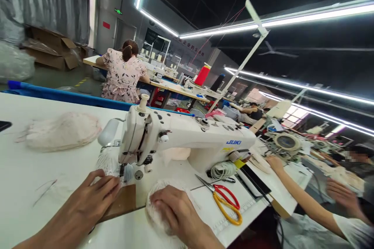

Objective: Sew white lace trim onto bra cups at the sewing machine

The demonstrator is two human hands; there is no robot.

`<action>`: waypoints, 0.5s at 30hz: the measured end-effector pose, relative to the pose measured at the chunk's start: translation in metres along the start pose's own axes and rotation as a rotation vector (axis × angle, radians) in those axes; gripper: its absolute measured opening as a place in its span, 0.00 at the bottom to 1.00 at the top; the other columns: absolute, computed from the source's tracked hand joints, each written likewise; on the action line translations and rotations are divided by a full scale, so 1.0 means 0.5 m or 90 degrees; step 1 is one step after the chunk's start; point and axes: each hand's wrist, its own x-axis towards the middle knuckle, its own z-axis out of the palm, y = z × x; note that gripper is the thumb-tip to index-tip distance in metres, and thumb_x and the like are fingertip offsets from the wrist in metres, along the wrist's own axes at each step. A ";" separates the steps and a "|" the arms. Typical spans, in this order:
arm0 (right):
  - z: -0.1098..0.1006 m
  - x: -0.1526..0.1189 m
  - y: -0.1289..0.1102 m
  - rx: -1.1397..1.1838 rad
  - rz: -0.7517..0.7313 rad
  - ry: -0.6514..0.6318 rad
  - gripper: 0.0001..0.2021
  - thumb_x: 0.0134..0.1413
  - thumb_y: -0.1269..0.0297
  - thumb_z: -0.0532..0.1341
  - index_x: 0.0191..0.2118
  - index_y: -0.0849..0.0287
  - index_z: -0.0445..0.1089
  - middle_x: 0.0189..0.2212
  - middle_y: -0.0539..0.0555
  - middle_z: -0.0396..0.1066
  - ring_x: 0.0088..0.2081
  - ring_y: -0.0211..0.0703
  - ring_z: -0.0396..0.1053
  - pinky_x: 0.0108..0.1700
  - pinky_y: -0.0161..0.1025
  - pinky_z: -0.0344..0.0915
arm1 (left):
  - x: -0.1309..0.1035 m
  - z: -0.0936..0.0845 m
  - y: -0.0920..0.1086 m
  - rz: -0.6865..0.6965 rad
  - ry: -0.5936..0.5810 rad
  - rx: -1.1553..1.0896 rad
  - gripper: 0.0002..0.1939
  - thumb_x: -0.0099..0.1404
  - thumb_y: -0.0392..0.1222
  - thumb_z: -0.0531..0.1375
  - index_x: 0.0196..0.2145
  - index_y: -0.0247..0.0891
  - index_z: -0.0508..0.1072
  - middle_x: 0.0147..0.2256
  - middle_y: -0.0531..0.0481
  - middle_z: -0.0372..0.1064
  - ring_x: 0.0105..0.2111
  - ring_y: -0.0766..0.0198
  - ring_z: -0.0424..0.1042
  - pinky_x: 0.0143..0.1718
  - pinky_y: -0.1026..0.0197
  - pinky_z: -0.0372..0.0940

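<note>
Just left of the needle area, my left hand (101, 194) has its fingers bent and pressed together on white fringed fabric (108, 160). That fabric runs back beside the head of a white sewing machine (178, 130). In front of the machine bed, my right hand (179, 212) curls over a rounded white fabric piece (152, 214) and grips its edge. Scissors (226, 202) with one red and one yellow handle lie to the right of that hand. The needle tip and the fingertips' undersides are hidden.
A pale fabric bundle (62, 131) lies on the white table at left, near loose threads (45, 192). A coiled cord (223, 170) rests by the machine's base. At right, a co-worker's arm (306, 202) reaches toward another machine. A person (125, 72) sits ahead.
</note>
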 end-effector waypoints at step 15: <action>0.070 0.142 0.027 -0.104 -0.170 -0.028 0.06 0.59 0.61 0.61 0.38 0.57 0.69 0.43 0.53 0.73 0.44 0.44 0.68 0.45 0.41 0.65 | 0.017 -0.013 0.000 -0.048 0.000 -0.061 0.21 0.75 0.42 0.41 0.40 0.42 0.73 0.39 0.51 0.73 0.40 0.66 0.68 0.53 0.56 0.48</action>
